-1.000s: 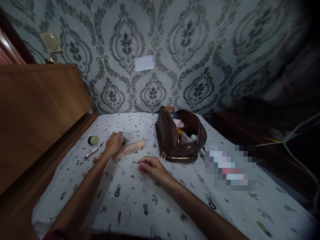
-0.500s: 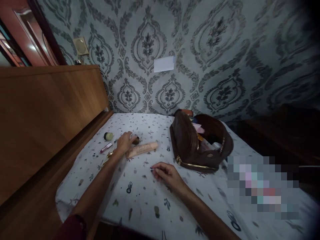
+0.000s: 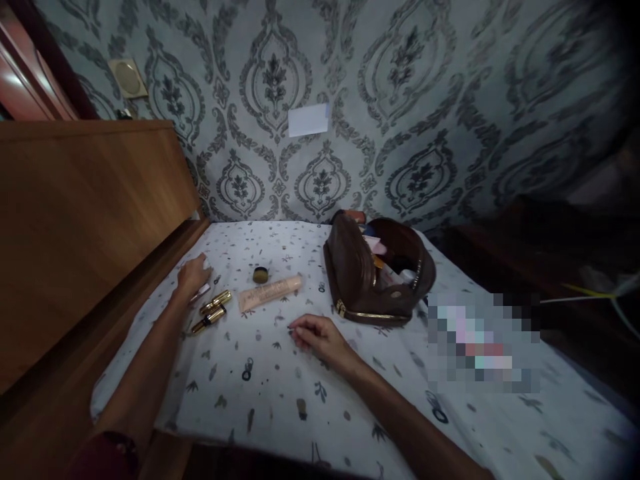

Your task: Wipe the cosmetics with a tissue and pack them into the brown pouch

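At the far left of the cloth, my left hand has its fingers curled down where a small pale-green jar stood; the jar is hidden behind the hand. A lip gloss tube lies just below it, partly covered. Two gold lipstick tubes lie beside my left forearm. To their right are a small dark-lidded jar and a peach squeeze tube, both untouched. My right hand rests near the middle, fingers drawn together, with nothing seen in them.
A brown cosmetic bag stands unzipped at the back right with several items inside. A blurred-out patch covers something to its right. A wooden panel borders the left side, and a patterned wall rises behind the white printed cloth.
My left hand has moved left from the dark-lidded jar to the spot of the pale-green jar. My right hand keeps its place on the cloth. The view has shifted slightly.
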Motion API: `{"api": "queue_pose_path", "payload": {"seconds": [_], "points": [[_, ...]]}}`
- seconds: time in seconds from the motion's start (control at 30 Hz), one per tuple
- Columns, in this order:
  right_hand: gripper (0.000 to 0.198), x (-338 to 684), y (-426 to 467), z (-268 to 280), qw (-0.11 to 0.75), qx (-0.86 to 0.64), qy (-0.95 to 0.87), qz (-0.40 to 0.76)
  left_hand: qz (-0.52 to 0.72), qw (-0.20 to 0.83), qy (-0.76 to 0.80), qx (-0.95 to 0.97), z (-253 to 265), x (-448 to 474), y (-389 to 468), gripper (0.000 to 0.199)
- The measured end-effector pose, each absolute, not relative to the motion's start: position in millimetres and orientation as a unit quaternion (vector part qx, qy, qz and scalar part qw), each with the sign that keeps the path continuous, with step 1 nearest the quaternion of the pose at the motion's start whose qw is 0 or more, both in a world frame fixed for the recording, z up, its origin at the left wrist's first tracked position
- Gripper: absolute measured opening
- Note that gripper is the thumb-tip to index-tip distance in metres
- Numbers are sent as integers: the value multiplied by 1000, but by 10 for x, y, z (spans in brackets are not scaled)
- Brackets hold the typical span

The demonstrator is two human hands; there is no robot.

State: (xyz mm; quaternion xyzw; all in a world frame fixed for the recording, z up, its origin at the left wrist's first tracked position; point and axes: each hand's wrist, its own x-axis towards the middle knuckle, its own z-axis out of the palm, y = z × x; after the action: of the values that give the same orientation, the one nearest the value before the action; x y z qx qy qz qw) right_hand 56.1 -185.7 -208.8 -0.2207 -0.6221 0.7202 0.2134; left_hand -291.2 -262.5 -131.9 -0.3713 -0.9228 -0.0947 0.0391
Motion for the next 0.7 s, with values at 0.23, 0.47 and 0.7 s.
{"api": "queue_pose_path", "payload": {"seconds": [0.23, 0.47, 0.7], "points": [[47, 595, -1895, -2004, 248, -217, -617, 715, -260, 63, -807, -527, -1245, -1963, -2678, 35], [52, 633, -1780, -2047, 314, -227, -666, 637, -209, 28, -658, -723, -1748, -877, -2924, 43], [38, 642, -1801, -2083, 269, -205, -683, 648, -399, -156, -644, -633, -1737, -881, -3211, 39]]}}
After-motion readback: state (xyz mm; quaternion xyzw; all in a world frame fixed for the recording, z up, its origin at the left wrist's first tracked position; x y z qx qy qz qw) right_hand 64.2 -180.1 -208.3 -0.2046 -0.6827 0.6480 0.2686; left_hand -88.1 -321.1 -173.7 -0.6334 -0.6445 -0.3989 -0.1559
